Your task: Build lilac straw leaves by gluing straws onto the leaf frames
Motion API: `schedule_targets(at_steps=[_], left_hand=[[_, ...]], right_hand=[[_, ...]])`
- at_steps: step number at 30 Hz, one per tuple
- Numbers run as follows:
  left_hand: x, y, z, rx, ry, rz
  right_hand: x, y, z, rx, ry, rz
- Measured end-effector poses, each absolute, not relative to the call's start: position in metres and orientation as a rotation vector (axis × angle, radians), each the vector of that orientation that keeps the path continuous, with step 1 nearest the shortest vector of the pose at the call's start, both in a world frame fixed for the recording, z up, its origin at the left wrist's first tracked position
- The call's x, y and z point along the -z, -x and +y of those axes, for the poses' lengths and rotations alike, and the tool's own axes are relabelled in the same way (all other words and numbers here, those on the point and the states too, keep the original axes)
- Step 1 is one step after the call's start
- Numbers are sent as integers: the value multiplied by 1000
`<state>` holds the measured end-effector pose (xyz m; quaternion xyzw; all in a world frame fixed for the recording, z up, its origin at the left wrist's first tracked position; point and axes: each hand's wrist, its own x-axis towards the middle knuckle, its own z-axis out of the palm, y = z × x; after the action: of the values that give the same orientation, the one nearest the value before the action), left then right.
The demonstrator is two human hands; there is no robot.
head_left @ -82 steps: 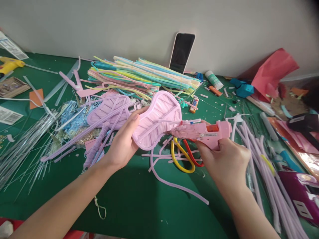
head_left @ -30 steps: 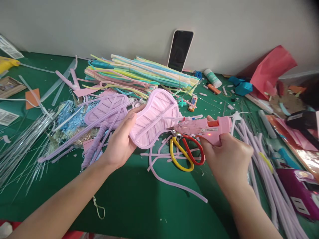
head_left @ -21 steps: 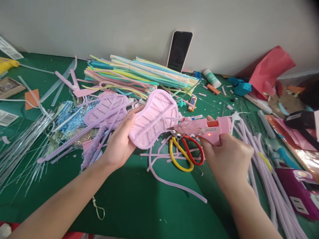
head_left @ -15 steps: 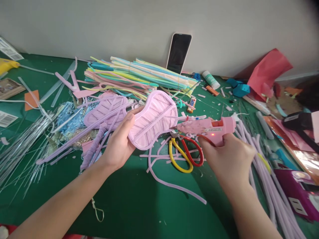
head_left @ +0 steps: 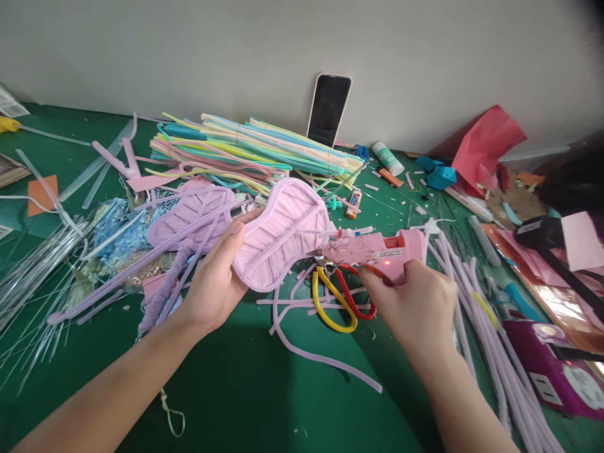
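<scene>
Between the thumb and fingers of my left hand [head_left: 219, 277] is a lilac pipe-cleaner panel [head_left: 285, 236], with a curved outline, a raised rim and a rib down its middle. My right hand [head_left: 413, 308] is wrapped round the handle of a pink hot glue gun [head_left: 377, 248], whose small light glows. The gun's nozzle points left, close to the panel's right edge; whether it touches I cannot tell. Under the gun lie scissors [head_left: 335, 296] with one yellow and one red handle. A similar lilac panel [head_left: 191, 217] rests behind my left hand.
Bundled coloured pipe cleaners [head_left: 255, 148] lie at the back, near a phone [head_left: 329, 110] leaning on the wall. Lilac pipe cleaners [head_left: 491, 340] run along the right, beside a purple power strip [head_left: 542, 365]. Thin wires [head_left: 42, 296] spread at the left.
The glue gun has come slightly nearer the panel. The whole view has shifted a little, so most things appear further left and lower. Both hands keep their hold.
</scene>
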<state>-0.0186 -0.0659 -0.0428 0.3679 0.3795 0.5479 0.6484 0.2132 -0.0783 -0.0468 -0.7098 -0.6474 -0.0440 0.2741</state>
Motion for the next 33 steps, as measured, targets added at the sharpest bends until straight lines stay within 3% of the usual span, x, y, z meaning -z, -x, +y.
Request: schedule_targets(at_steps=[33], left_hand=[[44,18,-65,-1261,-793,867]], right_hand=[[48,-219,-79,129,1906,-1791]])
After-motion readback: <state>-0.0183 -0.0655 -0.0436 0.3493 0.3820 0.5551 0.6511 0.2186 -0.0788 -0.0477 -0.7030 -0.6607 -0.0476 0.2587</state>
